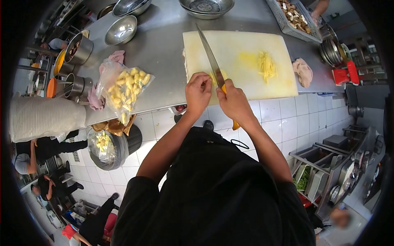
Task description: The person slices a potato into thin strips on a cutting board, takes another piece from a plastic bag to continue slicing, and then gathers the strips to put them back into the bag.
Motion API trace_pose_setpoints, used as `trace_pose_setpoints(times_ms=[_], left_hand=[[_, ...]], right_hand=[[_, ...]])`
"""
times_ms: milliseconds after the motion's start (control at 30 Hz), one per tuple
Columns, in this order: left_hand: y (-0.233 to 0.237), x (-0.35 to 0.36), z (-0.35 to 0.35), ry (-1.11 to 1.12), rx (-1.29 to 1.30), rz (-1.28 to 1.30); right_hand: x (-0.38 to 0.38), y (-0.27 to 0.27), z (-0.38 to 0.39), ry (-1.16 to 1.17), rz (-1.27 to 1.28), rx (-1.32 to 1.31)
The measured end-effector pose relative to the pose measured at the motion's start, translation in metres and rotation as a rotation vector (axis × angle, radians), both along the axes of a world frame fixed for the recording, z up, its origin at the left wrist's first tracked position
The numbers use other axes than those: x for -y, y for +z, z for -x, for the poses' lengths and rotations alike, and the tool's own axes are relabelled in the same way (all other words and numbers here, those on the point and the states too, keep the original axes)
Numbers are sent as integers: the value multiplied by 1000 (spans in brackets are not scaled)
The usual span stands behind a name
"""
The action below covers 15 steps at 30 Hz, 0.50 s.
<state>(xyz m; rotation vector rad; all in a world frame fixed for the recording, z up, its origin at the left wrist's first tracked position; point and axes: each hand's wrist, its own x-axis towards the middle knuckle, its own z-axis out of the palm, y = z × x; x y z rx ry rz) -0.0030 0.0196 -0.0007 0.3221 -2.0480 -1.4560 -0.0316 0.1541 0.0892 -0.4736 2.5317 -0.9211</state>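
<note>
My right hand (pixel 234 99) grips the orange-yellow handle of a long kitchen knife (pixel 210 53). Its blade points up and to the left across the white cutting board (pixel 230 41). Just left of the blade, my left hand (pixel 198 93) has its fingers curled in a pinch at the board's front left. Small pale-yellow vegetable pieces (pixel 213 76) show between its fingertips and the blade; whether the fingers hold one is hidden. Thin yellow strips (pixel 266 67) lie heaped on the board's right side, with a yellow stain beside them.
A plastic bag of peeled yellow pieces (pixel 127 91) lies left of the board. Metal bowls (pixel 121 30) stand behind it, and stacked plastic containers (pixel 47 115) far left. Right are a pink cloth (pixel 303 73) and a grey basket (pixel 287 20). Below is a lined bin (pixel 107 158). Other people stand around.
</note>
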Motion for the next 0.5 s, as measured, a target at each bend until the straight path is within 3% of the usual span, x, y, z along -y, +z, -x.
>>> trace_pose_setpoints(times_ms=[500], left_hand=[[-3, 1, 1, -10, -2, 13]], right_hand=[[1, 11, -8, 23, -24, 27]])
